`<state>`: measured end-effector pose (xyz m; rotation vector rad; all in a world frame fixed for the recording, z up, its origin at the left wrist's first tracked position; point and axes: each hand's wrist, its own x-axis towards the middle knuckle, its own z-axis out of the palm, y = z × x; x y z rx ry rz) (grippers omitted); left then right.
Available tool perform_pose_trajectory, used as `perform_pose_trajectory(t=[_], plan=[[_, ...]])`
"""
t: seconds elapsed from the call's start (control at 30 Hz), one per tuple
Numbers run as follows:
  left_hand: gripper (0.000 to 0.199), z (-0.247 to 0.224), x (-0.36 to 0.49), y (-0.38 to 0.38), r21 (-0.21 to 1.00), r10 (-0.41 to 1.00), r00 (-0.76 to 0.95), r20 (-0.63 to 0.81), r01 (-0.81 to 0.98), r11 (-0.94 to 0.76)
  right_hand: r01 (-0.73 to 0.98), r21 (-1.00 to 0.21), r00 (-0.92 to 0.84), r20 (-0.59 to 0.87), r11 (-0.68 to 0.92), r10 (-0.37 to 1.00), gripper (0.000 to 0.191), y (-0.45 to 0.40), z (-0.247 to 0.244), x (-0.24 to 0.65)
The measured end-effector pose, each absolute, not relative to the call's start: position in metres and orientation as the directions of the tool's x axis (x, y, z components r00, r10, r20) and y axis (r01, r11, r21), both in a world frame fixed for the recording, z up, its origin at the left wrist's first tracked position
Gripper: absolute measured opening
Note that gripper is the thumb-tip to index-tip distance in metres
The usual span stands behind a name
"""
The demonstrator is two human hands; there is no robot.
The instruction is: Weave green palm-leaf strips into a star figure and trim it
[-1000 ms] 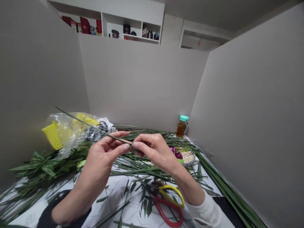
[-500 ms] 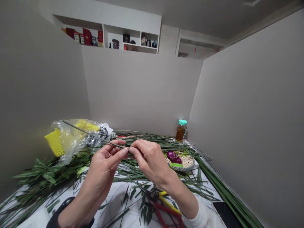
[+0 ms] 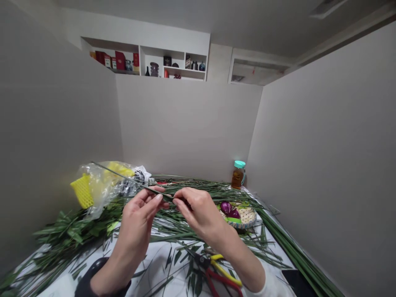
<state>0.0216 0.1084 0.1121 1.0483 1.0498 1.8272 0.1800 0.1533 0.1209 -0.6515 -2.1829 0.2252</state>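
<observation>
A long thin green stem (image 3: 119,173) slants up to the left from between my two hands, above the table. My left hand (image 3: 140,214) is closed on it, thumb against fingers. At the stem's near end my right hand (image 3: 198,212) pinches with thumb and forefinger, a short gap from the left fingertips. Below the right wrist lie pruning shears (image 3: 204,264) with one red and one yellow handle, among cut leaves. Many loose green stems (image 3: 185,189) are spread behind both hands.
Leafy branches (image 3: 66,231) and a clear plastic bag (image 3: 102,185) with yellow netting lie left. A woven basket (image 3: 249,218) with purple onions stands right, a teal-lidded bottle (image 3: 237,175) behind it. A stem bundle (image 3: 287,243) runs along the right partition. A dark flat device (image 3: 297,284) lies front right.
My hands have drawn slightly apart along the stem, baring a short length between the fingertips. The whole view has shifted a little, with the scene lower and to the right.
</observation>
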Motion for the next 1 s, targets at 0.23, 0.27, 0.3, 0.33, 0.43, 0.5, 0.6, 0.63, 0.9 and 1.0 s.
perform_pose_trajectory(t=[0.23,0.27,0.3,0.33,0.43,0.5,0.6,0.63,0.9,1.0], plan=[[0.012,0.116,0.009,0.111,0.898,0.847,-0.461,0.265,-0.203,-0.391,0.480,-0.332,-0.518,0.640,0.812,0.567,0.013,0.159,0.124,0.187],[0.013,0.116,0.008,0.111,0.899,0.844,-0.469,0.258,-0.204,-0.388,0.492,-0.320,-0.516,0.642,0.810,0.567,0.013,0.160,0.124,0.188],[0.013,0.116,0.007,0.112,0.899,0.842,-0.477,0.252,-0.206,-0.386,0.504,-0.308,-0.514,0.643,0.807,0.567,0.014,0.160,0.124,0.189],[0.013,0.116,0.007,0.112,0.899,0.841,-0.482,0.246,-0.210,-0.383,0.517,-0.297,-0.513,0.644,0.803,0.568,0.015,0.161,0.124,0.190],[0.016,0.115,0.007,0.113,0.899,0.844,-0.487,0.226,-0.229,-0.373,0.552,-0.264,-0.517,0.636,0.791,0.573,0.019,0.161,0.125,0.192],[0.018,0.115,0.008,0.112,0.901,0.849,-0.484,0.211,-0.240,-0.361,0.575,-0.245,-0.522,0.624,0.780,0.581,0.020,0.161,0.126,0.193],[0.021,0.117,0.007,0.111,0.910,0.855,-0.481,0.195,-0.236,-0.341,0.621,-0.221,-0.525,0.595,0.752,0.609,0.020,0.159,0.129,0.194],[0.022,0.118,0.006,0.111,0.915,0.856,-0.480,0.192,-0.227,-0.333,0.638,-0.214,-0.526,0.580,0.739,0.622,0.020,0.158,0.131,0.194],[0.032,0.075,-0.005,0.138,0.998,0.953,-0.297,0.055,0.025,-0.049,0.731,-0.182,-0.579,0.344,0.658,0.739,0.018,0.192,0.116,0.208],[0.032,0.043,-0.005,0.155,0.968,0.971,-0.234,0.059,0.252,0.002,0.747,-0.185,-0.598,0.234,0.639,0.766,0.020,0.220,0.095,0.215]])
